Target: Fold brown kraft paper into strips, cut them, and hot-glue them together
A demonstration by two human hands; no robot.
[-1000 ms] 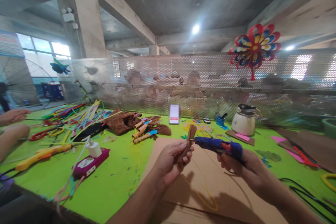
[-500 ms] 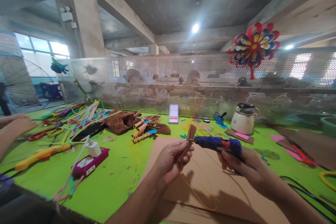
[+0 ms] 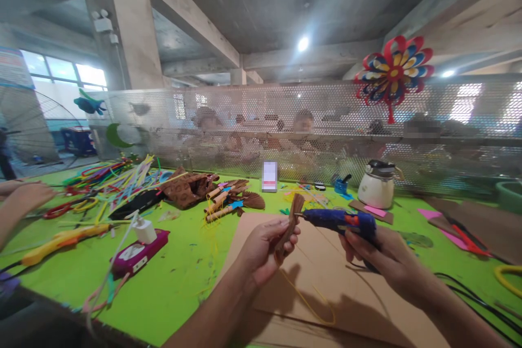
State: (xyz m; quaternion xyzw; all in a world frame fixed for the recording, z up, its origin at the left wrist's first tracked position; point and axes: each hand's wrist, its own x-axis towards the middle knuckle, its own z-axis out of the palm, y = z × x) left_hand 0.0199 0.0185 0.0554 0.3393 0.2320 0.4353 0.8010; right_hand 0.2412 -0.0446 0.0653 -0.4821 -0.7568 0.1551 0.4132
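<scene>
Pinched in my left hand is a strip of folded brown paper, held upright, with a yellow string hanging below it. My right hand is wrapped round a blue hot glue gun. The gun's nozzle points left and meets the edge of the folded paper, or is very close to it. Both hands are above a brown cardboard sheet. Left of the cardboard lie several paper rolls with brown pleated fans and yellow strings.
A purple power strip and a yellow glue gun lie at left, near another person's hand. Behind are coloured strips and a phone. A white kettle and red scissors are at right.
The glue gun's nozzle has risen slightly along the folded paper. A green crescent now shows at the hanging blue ornament, back left. My left hand has hardly moved.
</scene>
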